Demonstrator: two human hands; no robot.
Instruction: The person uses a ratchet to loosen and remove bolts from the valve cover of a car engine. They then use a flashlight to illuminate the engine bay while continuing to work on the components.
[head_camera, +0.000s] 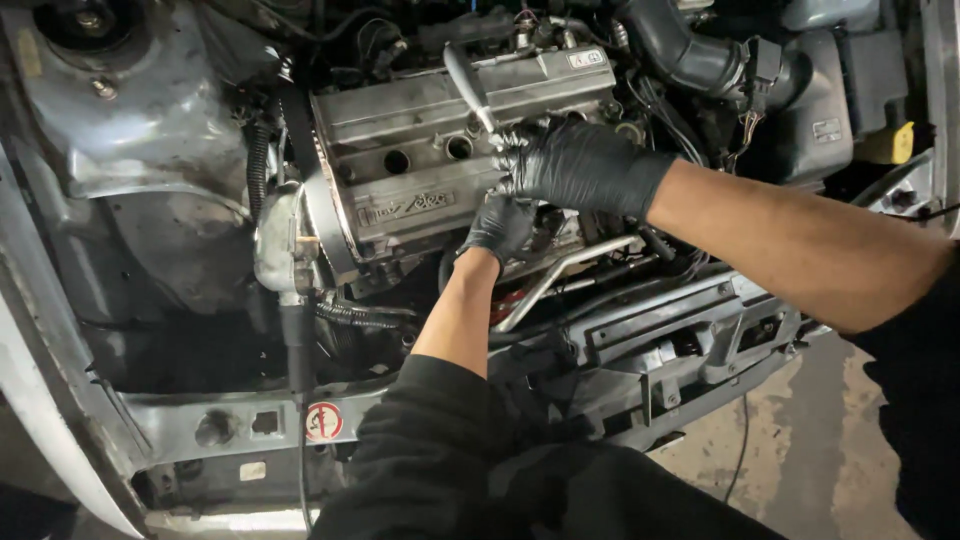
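Over the engine cover (440, 130) | ratchet (468, 88) is gripped closed by right hand (575, 165) | left hand (500, 225) is closed below, contents unclear | bolt-turning step judged underway.

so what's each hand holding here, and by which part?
Right hand grips a silver ratchet handle at its lower end, above the valve cover. Left hand is pressed against the engine's front edge; whether it holds anything cannot be told.

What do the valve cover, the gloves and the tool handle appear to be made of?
Valve cover: probably cast aluminium, dull grey, ribbed, grimy. Gloves on the left hand and right hand: thin black nitrile or latex, slightly glossy and wrinkled. Tool handle in the right hand: looks like polished metal, bright highlights.
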